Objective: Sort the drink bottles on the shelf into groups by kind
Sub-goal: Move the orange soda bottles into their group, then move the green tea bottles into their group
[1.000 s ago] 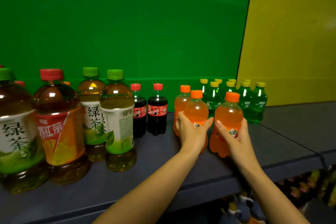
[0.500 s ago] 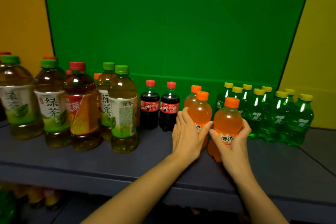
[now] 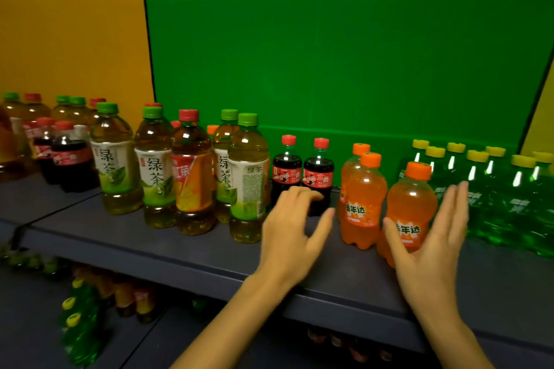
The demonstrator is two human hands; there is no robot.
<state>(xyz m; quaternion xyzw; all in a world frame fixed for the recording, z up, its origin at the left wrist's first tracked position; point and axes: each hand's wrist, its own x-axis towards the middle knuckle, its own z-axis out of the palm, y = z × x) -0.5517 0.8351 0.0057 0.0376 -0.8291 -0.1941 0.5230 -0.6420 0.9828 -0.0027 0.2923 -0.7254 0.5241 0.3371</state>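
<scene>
Green backing board [image 3: 329, 69] fills the upper frame, and the dark shelf [image 3: 186, 249] runs across below it. Both my hands are open and hold nothing. My left hand [image 3: 292, 225] hovers with fingers spread just in front of the two cola bottles [image 3: 287, 171] at centre. My right hand [image 3: 431, 237] stands flat, fingers straight, just beside the nearest orange soda bottle [image 3: 410, 204], right of centre; I cannot tell whether the thumb touches it. Two more orange bottles [image 3: 362, 189] stand just left of it, green soda bottles [image 3: 491, 189] crowd the right edge, and tea bottles [image 3: 115, 165] mix at left. I judge these small full bottles firm, smooth and a little slick, with modest heft. Wrapping the labelled waist should hold best.
</scene>
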